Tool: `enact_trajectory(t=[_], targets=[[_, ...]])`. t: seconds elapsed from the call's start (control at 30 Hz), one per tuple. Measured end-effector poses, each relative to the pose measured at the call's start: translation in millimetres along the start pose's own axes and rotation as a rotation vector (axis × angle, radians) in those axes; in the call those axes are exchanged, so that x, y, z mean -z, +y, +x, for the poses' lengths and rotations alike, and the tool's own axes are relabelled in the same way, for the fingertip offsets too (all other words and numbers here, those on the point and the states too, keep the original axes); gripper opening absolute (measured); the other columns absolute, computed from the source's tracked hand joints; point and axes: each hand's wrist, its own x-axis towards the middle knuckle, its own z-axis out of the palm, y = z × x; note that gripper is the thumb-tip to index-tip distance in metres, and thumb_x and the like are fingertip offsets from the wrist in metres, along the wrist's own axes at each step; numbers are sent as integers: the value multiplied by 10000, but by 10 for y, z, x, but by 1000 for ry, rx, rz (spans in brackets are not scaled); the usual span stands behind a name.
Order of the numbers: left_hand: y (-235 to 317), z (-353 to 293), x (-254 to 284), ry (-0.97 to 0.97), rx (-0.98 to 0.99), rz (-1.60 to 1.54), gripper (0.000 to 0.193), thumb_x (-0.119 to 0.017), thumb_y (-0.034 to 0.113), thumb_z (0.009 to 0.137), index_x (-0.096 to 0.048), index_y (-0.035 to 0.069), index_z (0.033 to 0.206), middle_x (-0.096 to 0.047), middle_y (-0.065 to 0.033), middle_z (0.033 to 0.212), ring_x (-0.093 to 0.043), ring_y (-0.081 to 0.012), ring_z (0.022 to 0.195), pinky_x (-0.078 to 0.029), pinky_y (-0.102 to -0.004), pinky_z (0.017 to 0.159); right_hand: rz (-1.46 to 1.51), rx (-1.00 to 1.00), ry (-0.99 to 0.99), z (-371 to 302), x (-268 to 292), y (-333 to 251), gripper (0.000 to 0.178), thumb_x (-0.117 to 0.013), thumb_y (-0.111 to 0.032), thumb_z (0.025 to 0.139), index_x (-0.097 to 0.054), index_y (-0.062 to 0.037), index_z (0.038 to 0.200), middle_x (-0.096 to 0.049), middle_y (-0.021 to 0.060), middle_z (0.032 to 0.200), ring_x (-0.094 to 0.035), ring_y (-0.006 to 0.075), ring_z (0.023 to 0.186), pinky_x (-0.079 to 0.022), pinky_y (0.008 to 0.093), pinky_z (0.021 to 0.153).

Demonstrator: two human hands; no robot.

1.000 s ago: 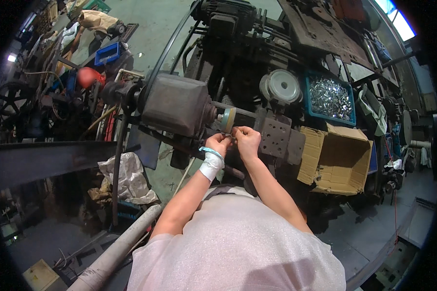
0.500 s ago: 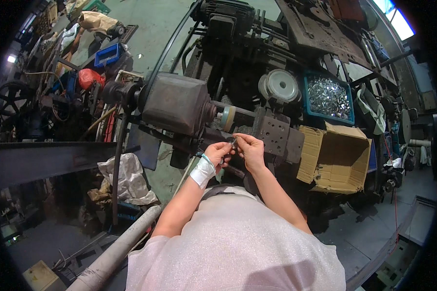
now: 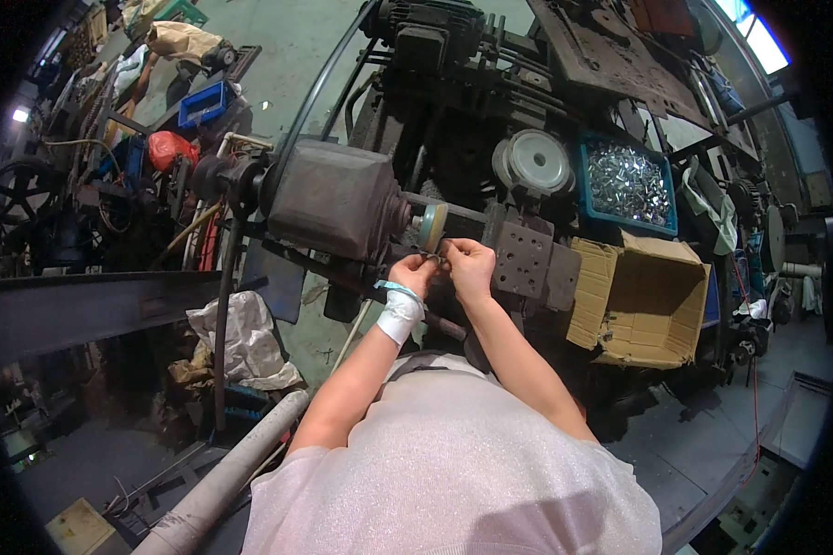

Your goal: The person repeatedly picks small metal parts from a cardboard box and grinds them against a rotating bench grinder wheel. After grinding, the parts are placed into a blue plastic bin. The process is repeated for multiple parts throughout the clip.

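Observation:
My left hand [image 3: 414, 274], with a white wrap around its wrist, and my right hand [image 3: 468, 264] meet just below a small buffing wheel [image 3: 432, 227] on the shaft of a dark motor [image 3: 335, 202]. Both hands pinch a small metal piece [image 3: 441, 260] between their fingertips. The piece is mostly hidden by the fingers. A dark perforated metal block [image 3: 522, 262] stands right of my right hand.
A blue bin of shiny metal parts [image 3: 629, 183] sits at the upper right, with an open cardboard box [image 3: 648, 301] below it. A round pulley [image 3: 533, 162] is beside the bin. A grey pipe [image 3: 231, 472] and a crumpled sack [image 3: 242, 338] lie at the lower left.
Both hands have drawn slightly down and away from the wheel, staying together on the small piece.

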Motion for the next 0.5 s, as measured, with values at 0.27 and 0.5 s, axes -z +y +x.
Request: enact_trajectory(t=[0.27,0.5], targets=[[-13,24,48,-74,46,4,164,-578,184,805,-587,26,844,-582,-13,670,-482,-76,509,-353,-207,422,21,9,11,2,-15,67,129,-624,-87,752,-631,32,800,-589,30,639,-500,73,517,-390,214,450],[-132,-84,392,-367,380,-862,244,-386,179,911,-448,50,1109,-539,-106,1026,-537,-176,858,-414,-248,547,767,-498,-259,-286,305,-378,109,-515,-177,823,-519,-70,803,-484,41,650,-441,135,477,-296,215,379]])
